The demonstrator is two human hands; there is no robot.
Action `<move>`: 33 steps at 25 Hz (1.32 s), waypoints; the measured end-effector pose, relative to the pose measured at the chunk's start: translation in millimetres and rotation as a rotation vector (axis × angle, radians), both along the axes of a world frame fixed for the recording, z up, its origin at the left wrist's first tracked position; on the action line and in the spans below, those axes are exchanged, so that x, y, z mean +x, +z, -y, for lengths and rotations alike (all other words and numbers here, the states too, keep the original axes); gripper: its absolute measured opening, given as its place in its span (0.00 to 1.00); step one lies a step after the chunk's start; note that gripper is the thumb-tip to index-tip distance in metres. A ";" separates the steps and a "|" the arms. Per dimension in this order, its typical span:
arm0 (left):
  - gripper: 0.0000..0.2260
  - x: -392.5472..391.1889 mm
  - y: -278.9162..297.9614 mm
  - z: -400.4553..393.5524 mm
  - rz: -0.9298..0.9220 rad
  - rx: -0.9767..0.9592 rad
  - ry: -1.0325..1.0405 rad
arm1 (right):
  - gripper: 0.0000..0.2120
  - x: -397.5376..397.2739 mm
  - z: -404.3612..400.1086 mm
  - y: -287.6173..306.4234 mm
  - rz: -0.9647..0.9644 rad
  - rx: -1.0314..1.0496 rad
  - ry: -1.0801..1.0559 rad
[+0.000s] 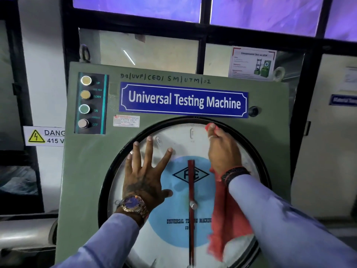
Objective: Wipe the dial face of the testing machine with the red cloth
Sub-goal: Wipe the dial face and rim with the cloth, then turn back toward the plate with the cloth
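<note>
A: Dial face [173, 238], where is it in all this?

B: Low and centre, a big round glass set in the green machine [85, 171], ringed by a black rim [105, 182]. Both hands are on it.

A: How do the hands sit?

B: The left hand [144, 175] lies flat on the upper left of the glass, fingers spread wide, a gold watch [133, 205] on the wrist. The right hand [224, 151] is up near the top of the dial, closed around the red cloth [226, 225]; a bit of cloth peeks past the fingertips and the rest hangs down along the right side of the glass.

A: And the dial itself?

B: White with a pale blue circle in the middle, and a red pointer [191, 178] standing straight up between the two hands.

A: Around it?

B: A blue sign [183, 100] reading Universal Testing Machine sits just above the dial. Four round buttons [85, 102] run down a dark strip at the upper left. Behind the machine is a black-framed window [204, 33], with a paper notice [253, 62] stuck to it. A yellow danger label [44, 135] is on the wall to the left
</note>
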State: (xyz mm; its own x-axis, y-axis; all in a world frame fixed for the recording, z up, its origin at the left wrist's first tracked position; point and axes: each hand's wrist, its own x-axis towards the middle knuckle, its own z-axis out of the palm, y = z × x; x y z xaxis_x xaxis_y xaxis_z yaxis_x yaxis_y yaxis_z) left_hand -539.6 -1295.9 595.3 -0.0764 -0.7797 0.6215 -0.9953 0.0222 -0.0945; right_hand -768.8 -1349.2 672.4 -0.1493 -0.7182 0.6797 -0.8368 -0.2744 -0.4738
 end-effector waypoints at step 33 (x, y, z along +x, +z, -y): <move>0.34 188.6 -71.4 -275.3 -0.198 -0.130 0.609 | 0.07 275.0 -184.3 -101.2 1.198 0.851 1.496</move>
